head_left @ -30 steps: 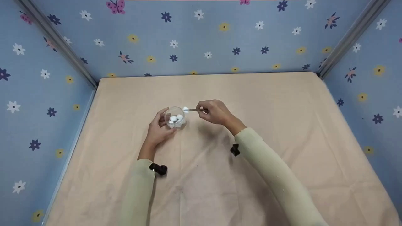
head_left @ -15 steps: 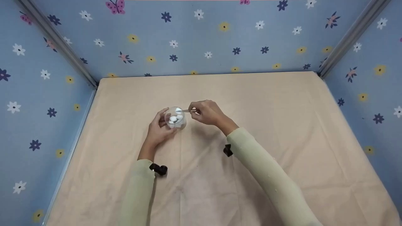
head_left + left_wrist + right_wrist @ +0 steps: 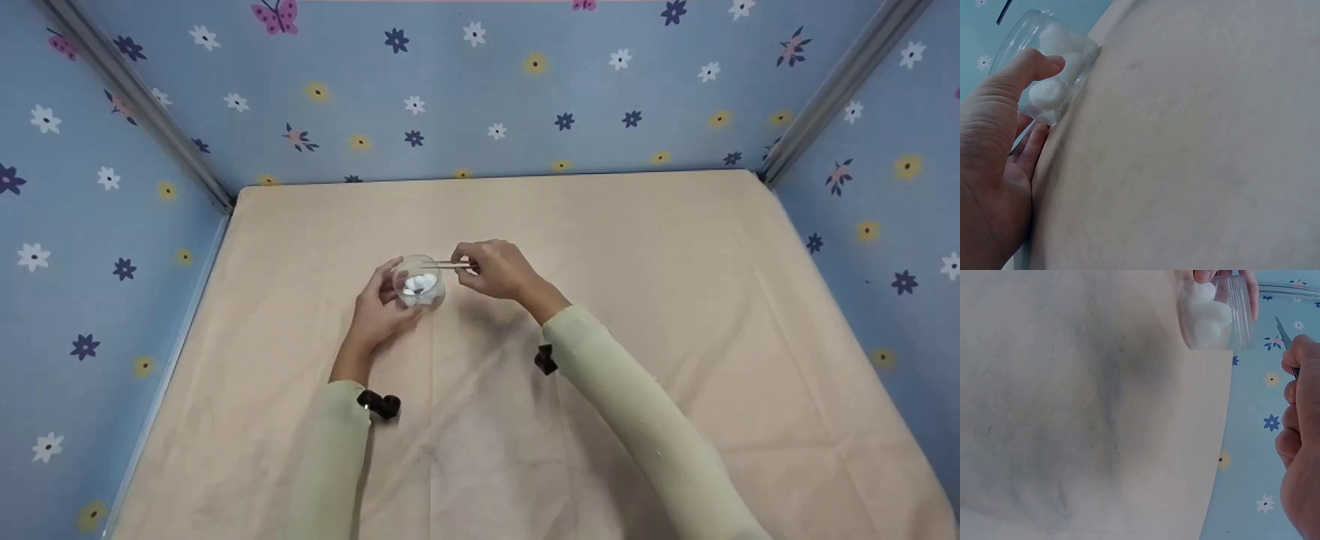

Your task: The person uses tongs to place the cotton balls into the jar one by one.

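Note:
A clear plastic jar (image 3: 433, 300) stands on the cloth with several white cotton balls (image 3: 1047, 94) inside. My left hand (image 3: 376, 311) grips the jar from its left side, thumb across the near wall. In my right hand (image 3: 491, 268) I pinch a pair of slim metal tweezers (image 3: 448, 265). Their tips lie over the jar's mouth in the head view, with no cotton ball between them. The right wrist view shows the tweezers (image 3: 1281, 331) above the jar's rim (image 3: 1244, 312), apart from it.
A wrinkled beige cloth (image 3: 637, 247) covers the table. Blue flowered panels (image 3: 480, 82) enclose the back and both sides, with grey metal posts (image 3: 840, 90) at the corners. A small black camera (image 3: 379, 405) sits on each wrist.
My right hand moved left, carrying a cotton ball in the tweezers over the jar. The ball has left the tweezers and lies among the others inside. My left hand stayed put.

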Demonstrator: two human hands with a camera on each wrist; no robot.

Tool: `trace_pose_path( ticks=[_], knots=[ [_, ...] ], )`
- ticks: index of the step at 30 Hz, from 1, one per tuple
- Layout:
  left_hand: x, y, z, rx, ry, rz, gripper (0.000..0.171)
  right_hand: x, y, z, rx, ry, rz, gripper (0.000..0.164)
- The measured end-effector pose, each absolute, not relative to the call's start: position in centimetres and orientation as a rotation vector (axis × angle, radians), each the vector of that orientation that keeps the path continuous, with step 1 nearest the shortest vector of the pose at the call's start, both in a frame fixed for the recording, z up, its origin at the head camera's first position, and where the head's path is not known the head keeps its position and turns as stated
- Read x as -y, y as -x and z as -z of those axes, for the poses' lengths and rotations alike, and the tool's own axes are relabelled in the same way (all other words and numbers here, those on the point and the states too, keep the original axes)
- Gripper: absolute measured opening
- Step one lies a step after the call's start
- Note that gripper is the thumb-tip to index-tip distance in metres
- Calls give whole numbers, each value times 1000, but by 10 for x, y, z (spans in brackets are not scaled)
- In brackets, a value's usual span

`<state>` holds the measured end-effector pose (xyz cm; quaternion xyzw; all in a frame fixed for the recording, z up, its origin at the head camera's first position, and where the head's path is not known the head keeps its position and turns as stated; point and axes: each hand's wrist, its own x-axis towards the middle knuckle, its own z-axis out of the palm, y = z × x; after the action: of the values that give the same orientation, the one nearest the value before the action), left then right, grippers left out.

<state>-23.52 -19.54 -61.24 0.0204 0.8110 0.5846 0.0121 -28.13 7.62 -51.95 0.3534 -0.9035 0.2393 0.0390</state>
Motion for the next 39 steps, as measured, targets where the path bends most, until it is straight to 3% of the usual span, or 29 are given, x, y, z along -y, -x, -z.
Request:
trace_pose_path(
  ticks=[39],
  knots=[
    [196,236,611,-2564,-81,-1801,96,-182,286,531,2783,-897,-751,21]
  ],
)
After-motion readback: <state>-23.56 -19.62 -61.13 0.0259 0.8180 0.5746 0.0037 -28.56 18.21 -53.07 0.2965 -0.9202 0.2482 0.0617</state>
